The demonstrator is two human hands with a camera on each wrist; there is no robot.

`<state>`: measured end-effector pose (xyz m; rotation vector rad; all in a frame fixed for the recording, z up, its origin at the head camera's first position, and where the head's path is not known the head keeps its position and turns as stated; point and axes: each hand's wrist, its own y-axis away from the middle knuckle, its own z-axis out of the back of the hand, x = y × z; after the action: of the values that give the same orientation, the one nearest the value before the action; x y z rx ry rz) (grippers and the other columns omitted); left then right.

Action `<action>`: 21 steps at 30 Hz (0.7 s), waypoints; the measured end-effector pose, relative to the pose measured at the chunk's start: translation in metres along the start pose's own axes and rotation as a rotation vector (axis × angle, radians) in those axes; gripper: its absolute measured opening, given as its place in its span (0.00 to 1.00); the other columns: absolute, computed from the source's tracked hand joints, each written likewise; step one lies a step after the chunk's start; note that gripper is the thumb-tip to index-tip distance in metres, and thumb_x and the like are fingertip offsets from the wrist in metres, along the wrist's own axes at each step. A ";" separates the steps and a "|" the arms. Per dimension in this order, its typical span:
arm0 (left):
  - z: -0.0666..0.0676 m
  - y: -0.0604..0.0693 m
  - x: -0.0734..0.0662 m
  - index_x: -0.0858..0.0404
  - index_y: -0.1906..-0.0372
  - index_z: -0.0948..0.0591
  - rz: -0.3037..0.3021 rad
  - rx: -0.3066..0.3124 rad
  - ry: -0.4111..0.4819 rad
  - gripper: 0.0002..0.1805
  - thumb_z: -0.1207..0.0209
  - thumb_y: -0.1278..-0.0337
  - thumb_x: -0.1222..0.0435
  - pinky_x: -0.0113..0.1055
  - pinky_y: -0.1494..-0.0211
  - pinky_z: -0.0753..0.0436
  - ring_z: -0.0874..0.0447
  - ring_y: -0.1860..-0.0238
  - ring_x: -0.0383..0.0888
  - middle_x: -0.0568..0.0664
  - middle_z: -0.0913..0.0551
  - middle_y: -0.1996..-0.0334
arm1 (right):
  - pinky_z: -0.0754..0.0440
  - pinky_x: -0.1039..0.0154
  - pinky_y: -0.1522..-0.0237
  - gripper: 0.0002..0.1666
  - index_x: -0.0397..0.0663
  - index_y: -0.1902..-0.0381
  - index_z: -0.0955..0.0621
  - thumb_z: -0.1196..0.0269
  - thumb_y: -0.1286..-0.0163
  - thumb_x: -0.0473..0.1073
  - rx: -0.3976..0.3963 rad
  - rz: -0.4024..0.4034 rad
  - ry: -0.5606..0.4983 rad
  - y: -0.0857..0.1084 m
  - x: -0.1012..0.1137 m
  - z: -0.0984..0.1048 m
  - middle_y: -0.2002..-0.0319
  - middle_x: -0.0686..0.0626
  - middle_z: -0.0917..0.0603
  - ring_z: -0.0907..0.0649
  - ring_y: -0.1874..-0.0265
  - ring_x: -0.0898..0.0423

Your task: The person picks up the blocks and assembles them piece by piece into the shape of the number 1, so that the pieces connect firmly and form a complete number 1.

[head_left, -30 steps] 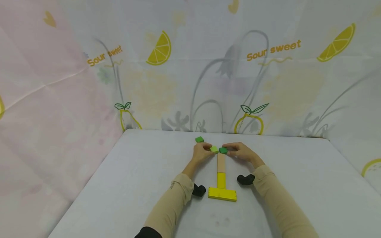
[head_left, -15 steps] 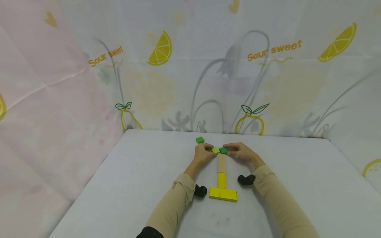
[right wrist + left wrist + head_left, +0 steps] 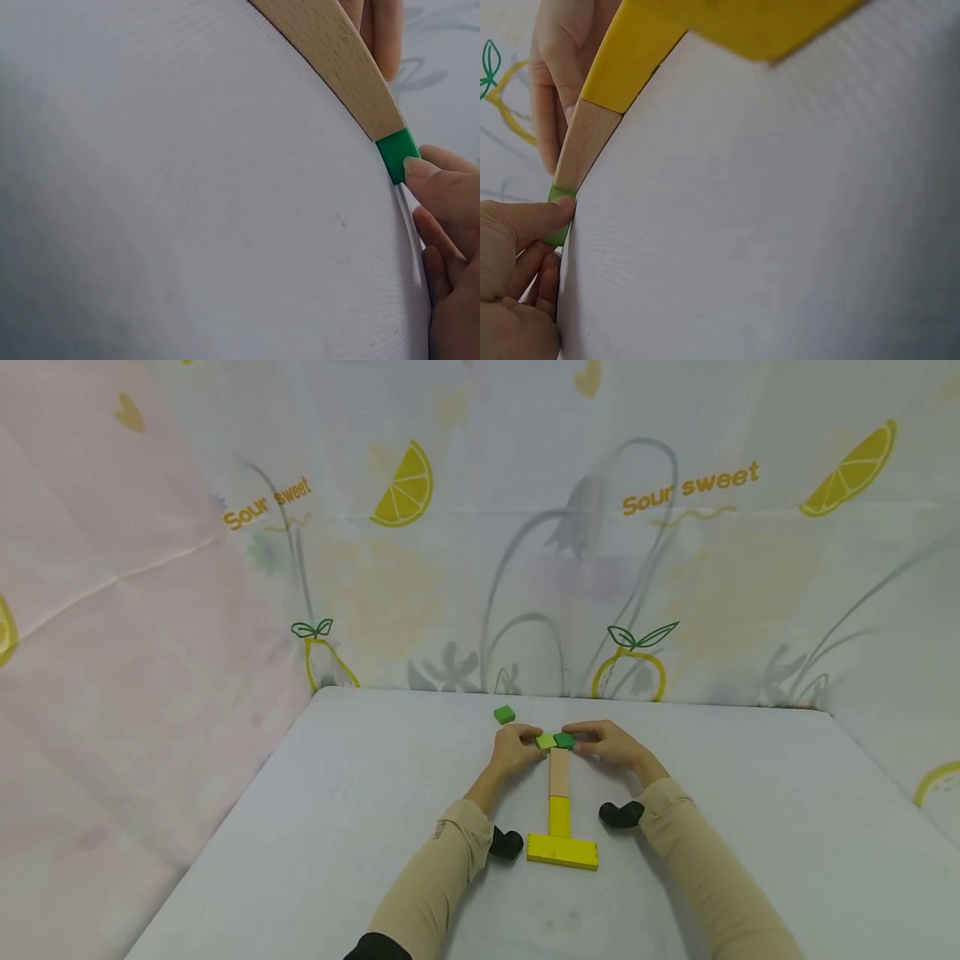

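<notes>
My left hand (image 3: 513,750) pinches a light green block (image 3: 545,742) between thumb and fingers at the far end of a row of blocks. From the other side my right hand (image 3: 611,745) pinches a dark green block (image 3: 564,741). The two green blocks meet side by side at the end of a plain wooden block (image 3: 559,772). In the right wrist view the dark green block (image 3: 397,155) touches the wooden block's (image 3: 341,64) end. A yellow block (image 3: 559,817) continues the row toward me, ending against a wider yellow block (image 3: 562,852) laid crosswise.
Another green block (image 3: 504,715) lies alone beyond my left hand, near the back edge of the white table (image 3: 315,827). A printed cloth (image 3: 480,527) hangs behind the table. Black wrist-worn pieces (image 3: 621,814) stick out from both sleeves.
My left hand has moved slightly right with the light green block, closing the small gap to the dark green one. My right hand has stayed nearly in place.
</notes>
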<state>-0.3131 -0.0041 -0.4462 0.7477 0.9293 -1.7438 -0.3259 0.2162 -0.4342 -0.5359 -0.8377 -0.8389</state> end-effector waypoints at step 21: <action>0.004 0.002 0.002 0.74 0.56 0.18 -0.034 0.003 -0.002 0.20 0.32 0.61 0.74 0.34 0.56 0.23 0.22 0.61 0.49 0.61 0.17 0.60 | 0.42 0.40 0.36 0.31 0.30 0.41 0.28 0.35 0.41 0.36 -0.033 -0.062 -0.023 -0.001 0.001 -0.002 0.40 0.32 0.28 0.35 0.37 0.35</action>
<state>-0.3118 -0.0087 -0.4467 0.7361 0.9432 -1.7759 -0.3254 0.2136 -0.4349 -0.5517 -0.8665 -0.9059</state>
